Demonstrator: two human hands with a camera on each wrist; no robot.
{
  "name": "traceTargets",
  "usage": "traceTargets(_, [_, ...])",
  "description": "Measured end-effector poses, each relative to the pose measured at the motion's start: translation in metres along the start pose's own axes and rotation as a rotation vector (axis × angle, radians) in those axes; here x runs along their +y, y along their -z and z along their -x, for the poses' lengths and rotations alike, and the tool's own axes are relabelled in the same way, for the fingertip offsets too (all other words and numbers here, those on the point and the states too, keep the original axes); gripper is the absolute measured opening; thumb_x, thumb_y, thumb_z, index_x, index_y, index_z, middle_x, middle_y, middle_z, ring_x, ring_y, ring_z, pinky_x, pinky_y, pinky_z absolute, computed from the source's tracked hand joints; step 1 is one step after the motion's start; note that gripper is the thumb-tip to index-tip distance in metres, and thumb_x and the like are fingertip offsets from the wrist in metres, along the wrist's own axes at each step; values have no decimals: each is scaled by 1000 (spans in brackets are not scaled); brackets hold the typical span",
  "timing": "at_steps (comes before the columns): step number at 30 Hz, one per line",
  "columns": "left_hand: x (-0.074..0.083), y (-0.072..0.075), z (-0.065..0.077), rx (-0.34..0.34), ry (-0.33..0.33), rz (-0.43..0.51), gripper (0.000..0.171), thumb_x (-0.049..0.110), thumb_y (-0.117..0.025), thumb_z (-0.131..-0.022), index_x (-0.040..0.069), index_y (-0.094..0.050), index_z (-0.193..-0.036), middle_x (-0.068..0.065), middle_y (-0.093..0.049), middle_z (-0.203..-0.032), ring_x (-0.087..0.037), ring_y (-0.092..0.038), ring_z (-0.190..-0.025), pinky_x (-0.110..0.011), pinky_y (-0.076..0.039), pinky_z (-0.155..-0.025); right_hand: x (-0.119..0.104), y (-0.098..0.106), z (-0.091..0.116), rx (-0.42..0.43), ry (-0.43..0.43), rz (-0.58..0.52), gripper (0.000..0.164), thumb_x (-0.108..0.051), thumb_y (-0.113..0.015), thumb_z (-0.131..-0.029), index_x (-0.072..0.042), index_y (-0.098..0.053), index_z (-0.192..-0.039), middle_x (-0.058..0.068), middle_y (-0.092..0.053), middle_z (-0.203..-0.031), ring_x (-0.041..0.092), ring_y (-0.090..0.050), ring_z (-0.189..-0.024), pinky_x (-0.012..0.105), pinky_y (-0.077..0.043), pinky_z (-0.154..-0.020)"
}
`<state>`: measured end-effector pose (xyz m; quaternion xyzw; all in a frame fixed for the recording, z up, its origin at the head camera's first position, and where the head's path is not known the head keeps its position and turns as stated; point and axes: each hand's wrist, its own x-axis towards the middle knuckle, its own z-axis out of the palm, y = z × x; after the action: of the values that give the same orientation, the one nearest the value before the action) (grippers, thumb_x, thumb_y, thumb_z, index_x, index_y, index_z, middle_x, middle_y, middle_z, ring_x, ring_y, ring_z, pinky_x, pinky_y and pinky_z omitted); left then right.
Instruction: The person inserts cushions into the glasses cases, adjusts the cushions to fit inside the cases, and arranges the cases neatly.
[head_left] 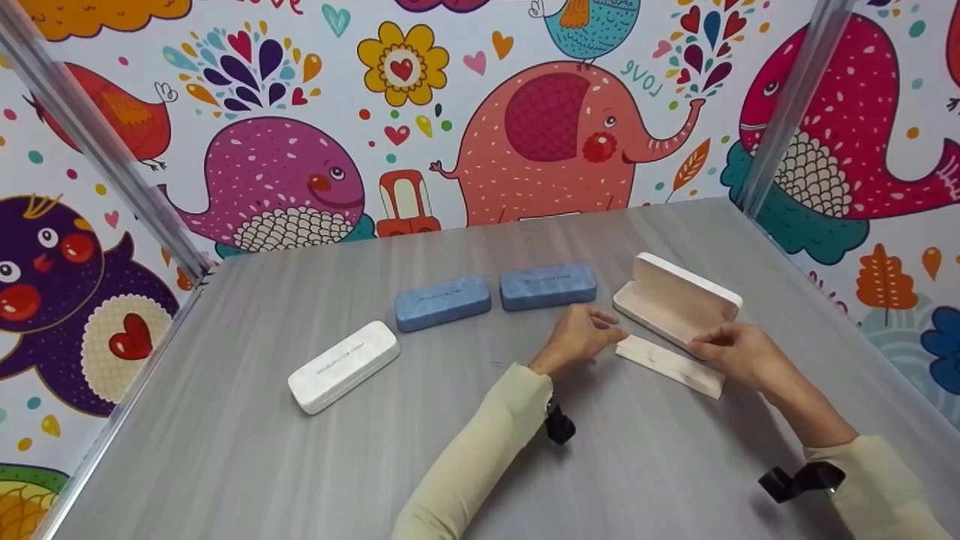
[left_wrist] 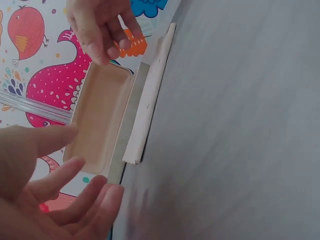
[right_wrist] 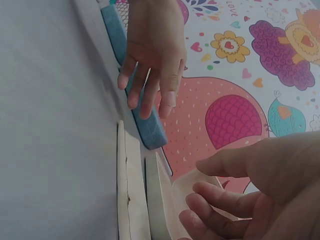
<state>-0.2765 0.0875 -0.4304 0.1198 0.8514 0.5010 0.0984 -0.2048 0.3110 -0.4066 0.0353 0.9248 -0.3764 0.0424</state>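
An open glasses case (head_left: 664,311), white outside and beige inside, stands on the right of the table with its lid raised at the back. Along its front lies a flat, cream-coloured folded strip (head_left: 670,366); the right wrist view shows a dark crease running down its length. My left hand (head_left: 581,336) hovers by the strip's left end, fingers spread loosely and holding nothing. Close to the case's right end is my right hand (head_left: 739,356), its fingers loosely bent. Between its thumb and fingers nothing shows in the right wrist view, where the hand (right_wrist: 240,195) partly covers the case.
Two closed blue glasses cases, one on the left (head_left: 442,302) and one on the right (head_left: 548,286), lie toward the back of the grey table (head_left: 247,450). A closed white glasses case (head_left: 345,367) lies further left. Brightly printed panels (head_left: 450,150) enclose the table.
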Motion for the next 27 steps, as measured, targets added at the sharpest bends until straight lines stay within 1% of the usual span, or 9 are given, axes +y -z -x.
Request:
traceTargets(3, [0, -5, -5, 12, 32, -9, 15, 25, -74, -77, 15, -71, -88, -1, -70, -94, -8, -61, -70, -23, -50, -54, 6, 1, 0, -24, -15, 7, 43, -40, -64, -84, -1, -64, -101, 15, -58, -101, 24, -48, -90, 25, -38, -67])
traceTargets(5, [-1, -9, -7, 17, 43, -38, 12, 25, -73, -78, 16, -71, -87, -1, -70, -93, -7, -60, -69, -22, -49, -54, 9, 3, 1, -55, -40, 12, 45, -43, -64, -83, -2, -63, -101, 12, -57, -98, 23, -48, -88, 26, -38, -66])
traceTargets(10, [1, -16, -13, 46, 22, -166, 11, 26, -72, -78, 18, -73, -86, 3, -69, -90, -7, -60, -77, -22, -48, -64, 16, 6, 1, -134, -101, 4, 46, -46, -63, -82, -3, -61, -99, 5, -50, -84, 20, -45, -82, 26, -36, -60])
traceTargets(12, [2, -18, -16, 52, 33, -208, 12, 27, -73, -77, 19, -73, -86, 5, -68, -90, -7, -59, -79, -22, -48, -67, 19, 6, 0, -149, -119, -2, 46, -46, -64, -81, -3, -61, -99, 4, -49, -82, 19, -45, -80, 26, -36, -60])
traceTargets(15, [6, -20, -19, 39, 56, -256, 17, 29, -73, -77, 19, -73, -91, 6, -67, -92, -6, -58, -80, -22, -48, -68, 22, 6, -2, -172, -156, -6, 47, -47, -65, -80, -4, -60, -99, 4, -49, -81, 18, -45, -79, 26, -37, -60])
traceTargets(19, [8, -22, -23, 27, 48, -320, 21, 29, -73, -76, 18, -73, -95, 7, -68, -98, -6, -59, -82, -21, -48, -71, 26, 4, -4, -195, -187, 8, 49, -48, -67, -78, -5, -60, -100, 4, -48, -81, 18, -46, -78, 27, -36, -59])
traceTargets(24, [7, -25, -26, 4, 47, -352, 19, 27, -73, -78, 18, -73, -94, 7, -68, -96, -6, -57, -72, -19, -46, -62, 29, 3, -5, -205, -214, 30, 53, -50, -67, -76, -5, -58, -102, 5, -49, -83, 19, -46, -82, 28, -36, -61])
traceTargets(27, [6, -25, -27, 0, 20, -395, 18, 26, -74, -76, 19, -73, -92, 7, -69, -94, -6, -57, -74, -19, -46, -63, 30, 1, -5, -183, -185, 56, 51, -46, -69, -77, -2, -57, -100, 5, -50, -82, 19, -46, -80, 28, -36, -61])
